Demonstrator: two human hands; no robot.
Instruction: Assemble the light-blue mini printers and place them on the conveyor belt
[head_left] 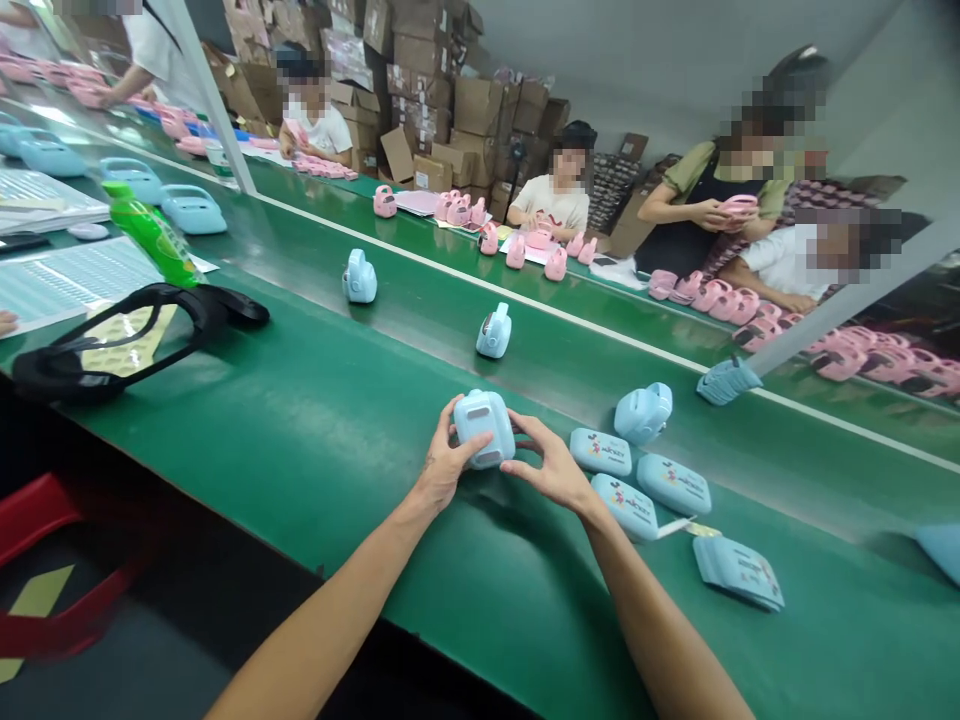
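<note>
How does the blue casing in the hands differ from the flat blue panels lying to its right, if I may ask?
The blue casing is boxy; the flat blue panels are thin. The casing is held between the left hand and right hand; the panels lie untouched on the belt. The casing looks plain; the panels carry a cartoon print. Both are light blue.

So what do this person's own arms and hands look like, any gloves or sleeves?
No gloves and no sleeves in view: the left hand and right hand are bare, and so are both forearms as far as they show. No watch, bracelet or ring shows. The one marking is a small dark mark at the left wrist, perhaps a tattoo, too small to read.
</note>
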